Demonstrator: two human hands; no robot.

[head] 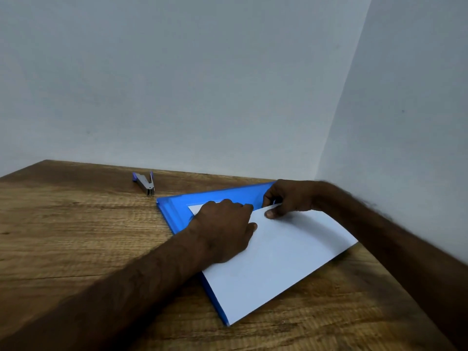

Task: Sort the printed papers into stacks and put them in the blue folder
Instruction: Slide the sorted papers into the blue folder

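Left forearm (141, 282): bare from the lower edge of the view up to the wrist, with fine dark hair along its upper side.
Right forearm (395, 239): bare as well, hairy, its outer edge smeared by blur.
Left hand (225, 231): bare, knuckles standing out as low ridges across the back.
Right hand (291, 196): bare, broad across the back.
Fingers (272, 213): a short, trimmed nail shows on the right thumb.

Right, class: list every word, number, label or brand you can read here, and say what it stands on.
None can be read.
Paper: the upward side shows blank white.
Blue folder: no lettering; the white patch beside the left hand looks blank, partly hidden.
Stapler: too small to make out any brand.
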